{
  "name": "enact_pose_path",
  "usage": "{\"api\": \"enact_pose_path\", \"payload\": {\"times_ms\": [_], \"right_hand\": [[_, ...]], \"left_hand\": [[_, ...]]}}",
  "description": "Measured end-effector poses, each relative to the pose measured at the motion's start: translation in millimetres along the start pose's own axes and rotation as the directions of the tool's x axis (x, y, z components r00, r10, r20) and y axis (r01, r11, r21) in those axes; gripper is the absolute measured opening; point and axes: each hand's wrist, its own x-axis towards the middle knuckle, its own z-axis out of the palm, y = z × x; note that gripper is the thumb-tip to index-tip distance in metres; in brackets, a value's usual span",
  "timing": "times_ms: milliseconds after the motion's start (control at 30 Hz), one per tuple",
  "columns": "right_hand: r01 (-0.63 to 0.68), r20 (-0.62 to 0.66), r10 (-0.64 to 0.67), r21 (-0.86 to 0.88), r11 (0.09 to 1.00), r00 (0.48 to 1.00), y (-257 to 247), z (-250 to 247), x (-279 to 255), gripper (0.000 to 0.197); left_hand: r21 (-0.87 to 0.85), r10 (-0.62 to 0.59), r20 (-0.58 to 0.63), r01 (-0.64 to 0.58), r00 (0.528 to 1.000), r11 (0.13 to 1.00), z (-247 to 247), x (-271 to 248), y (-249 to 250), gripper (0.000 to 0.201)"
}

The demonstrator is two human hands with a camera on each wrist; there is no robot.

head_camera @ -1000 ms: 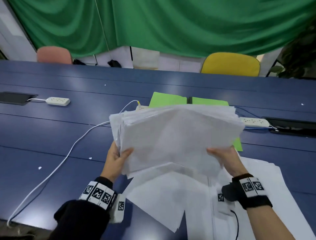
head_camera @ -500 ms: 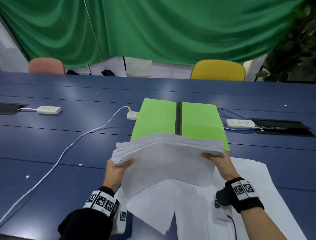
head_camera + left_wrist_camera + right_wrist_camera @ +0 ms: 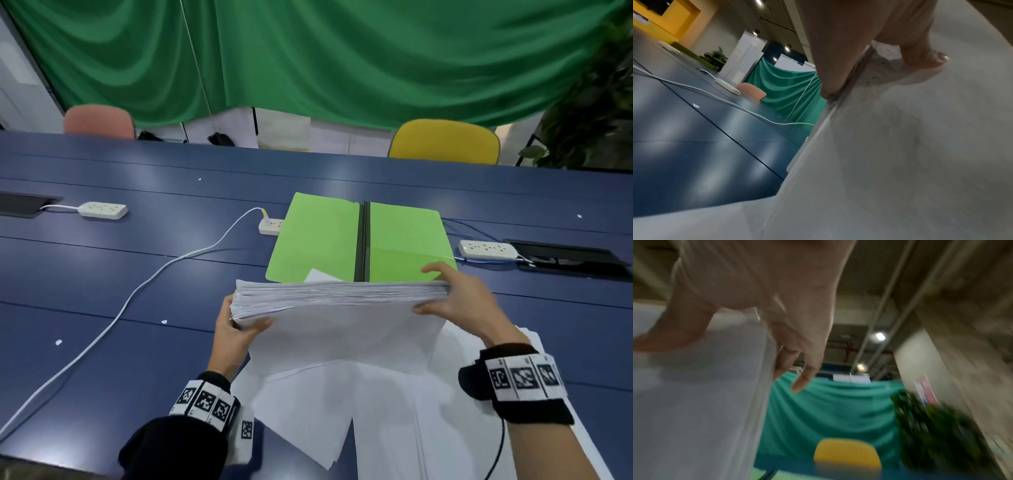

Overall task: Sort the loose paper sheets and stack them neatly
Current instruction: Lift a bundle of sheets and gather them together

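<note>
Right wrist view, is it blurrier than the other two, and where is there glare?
Yes: the right wrist view is smeared by motion, the yellow chair and plant streaked; the left wrist view is soft on the near paper stack but sharper farther off, with pale light patches on the table; the head view is sharpest, curtain and table edges bowed by the wide lens, faint sheen on the table.

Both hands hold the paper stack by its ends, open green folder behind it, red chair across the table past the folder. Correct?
One error: the chair past the green folder is yellow, as the head view shows; the pinkish one sits far left. The rest holds: left hand and right hand grip the paper stack by its ends.
</note>
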Motion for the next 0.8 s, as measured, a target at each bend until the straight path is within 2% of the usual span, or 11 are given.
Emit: {"api": "enact_pose_path", "payload": {"times_ms": [67, 100, 233, 333, 400, 500, 567, 600, 667, 733, 800], "right_hand": [[0.084, 0.131, -0.038, -0.364, 0.928, 0.991, -33, 0, 6, 0.060], [0.167, 0.199, -0.083, -0.450, 0.877, 0.976, -51, 8, 12, 0.060], [0.420, 0.360, -0.269, -0.455, 0.785, 0.893, -117, 62, 25, 0.043], [0.459, 0.318, -0.344, -0.447, 0.767, 0.884, -133, 75, 28, 0.037], [0.452, 0.283, -0.360, -0.408, 0.793, 0.889, -128, 68, 26, 0.037], [0.371, 0.157, -0.341, -0.247, 0.895, 0.927, -112, 39, 23, 0.031], [0.290, 0.044, -0.293, 0.065, 0.955, 0.955, -92, 16, 18, 0.020], [0.250, 0.001, -0.262, 0.291, 0.923, 0.965, -82, 6, 14, 0.017], [0.171, -0.052, -0.183, 0.666, 0.726, 0.982, -66, -1, 1, 0.022], [0.184, -0.126, -0.142, 0.809, 0.558, 0.982, -54, 4, -7, 0.030], [0.217, -0.185, -0.113, 0.853, 0.474, 0.976, -46, 13, -10, 0.034]], "left_hand": [[0.003, 0.008, -0.017, -0.008, 1.000, 1.000, 2, 1, -1, 0.051], [0.002, 0.014, -0.031, -0.014, 0.999, 1.000, 4, 2, -1, 0.050], [-0.032, 0.030, -0.063, -0.032, 0.998, 0.999, 9, 3, -3, 0.047], [-0.078, 0.013, -0.128, -0.023, 0.992, 0.997, 10, -1, -5, 0.052], [-0.003, 0.008, -0.219, -0.009, 0.976, 1.000, 12, -6, -9, 0.070], [0.131, -0.024, -0.415, 0.086, 0.909, 0.988, 17, -15, -9, 0.112], [-0.089, -0.067, -0.438, 0.031, 0.896, 0.996, 25, -15, 5, 0.102], [-0.183, -0.053, -0.391, -0.021, 0.919, 0.983, 31, -13, 15, 0.095], [-0.255, 0.035, -0.248, -0.100, 0.968, 0.962, 47, -9, 42, 0.087], [-0.248, 0.135, -0.142, -0.167, 0.981, 0.954, 67, -3, 70, 0.062], [-0.226, 0.237, -0.081, -0.249, 0.968, 0.942, 79, 1, 87, 0.047]]}}
